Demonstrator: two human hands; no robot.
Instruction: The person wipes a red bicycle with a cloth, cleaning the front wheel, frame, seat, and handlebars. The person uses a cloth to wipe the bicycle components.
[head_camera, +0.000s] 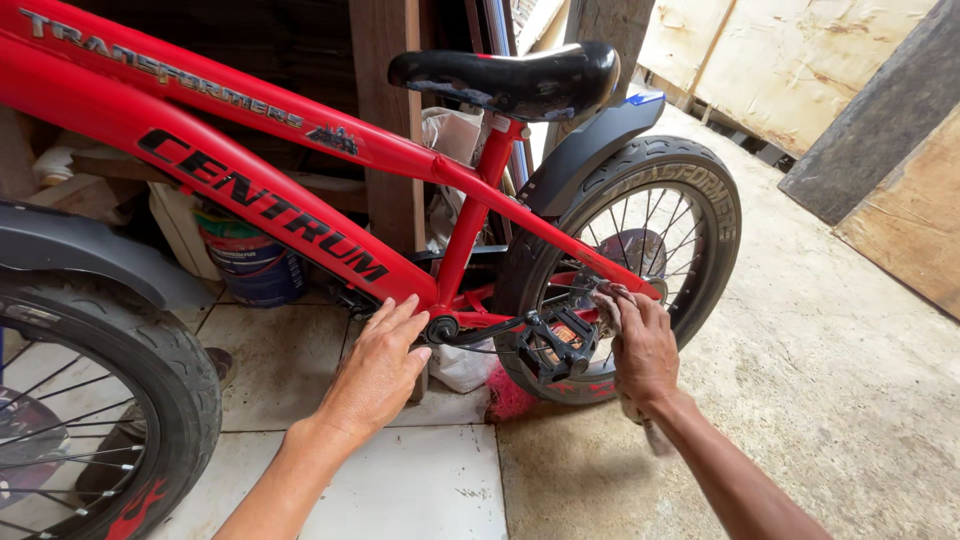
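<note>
Small red bicycle (300, 190) seen from above, frame running from upper left of the picture down to centre, then up to the black saddle (510, 78) at top centre. Left hand (380, 365) at lower centre, palm down, fingers spread and laid loosely against the lowest part of the frame, just beside the crank hub; nothing gripped. Right hand (643, 345) to the right of centre, fingers closed around a grey rag (607, 305) pressed against the frame stay at the rear wheel. Black pedal (555, 345) on its crank arm between the two hands, close to the right hand, apparently not touched by either. Rear wheel (690, 210) right of centre, black tyre, thin spokes, dark mudguard (590, 140) curving above it to the saddle. Front wheel (120, 400) at lower left, cut by the frame edge, red flame pattern on the rim, grey mudguard above. Blue and green bucket (250, 265) behind the frame at left centre, standing on pale floor tiles (400, 480). Wooden post (390, 120) upright behind the bicycle at upper centre, white plastic bag (465, 365) at its foot. Bare concrete floor (820, 380) across the right half. Plywood boards (900, 210) leaning at upper right.
</note>
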